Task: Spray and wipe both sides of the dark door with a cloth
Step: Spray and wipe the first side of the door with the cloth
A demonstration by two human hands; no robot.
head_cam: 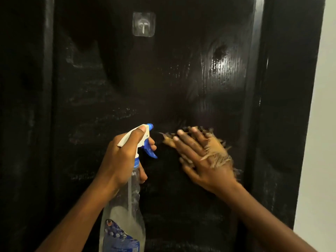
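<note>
Squarely ahead, the door (181, 79) fills nearly the whole view, black and glossy, with wood grain showing where light catches a shiny patch high on its right half. Faint pale smears run across the left part of the panel. A raised vertical moulding edges the panel on each side, and past the right one a strip of pale wall (320, 124) shows. Near the top, a clear stick-on hook (143, 24) sits flat on the door. The left hand (120, 157) grips the neck of a spray bottle (123, 215), with the thumb lying along the top of the white head and a finger curled over the blue trigger (151, 151). The blue nozzle (150, 126) points at the door, close to it. The bottle is clear plastic and hangs upright below the fist. A thin tube runs down inside it, and a blue label (118, 237) sits low on its body. Just to the right, the right hand (200, 160) lies flat against the door with its fingers straight and spread a little, pressing a frayed tan cloth (218, 150) onto the surface. Loose threads of the cloth stick out past the fingertips and along the outer edge of the hand, and part of it lies over the back of the hand. This hand and the cloth are slightly blurred. The two hands are near each other at mid-height on the panel but do not touch. Both forearms rise from the bottom edge, bare.
</note>
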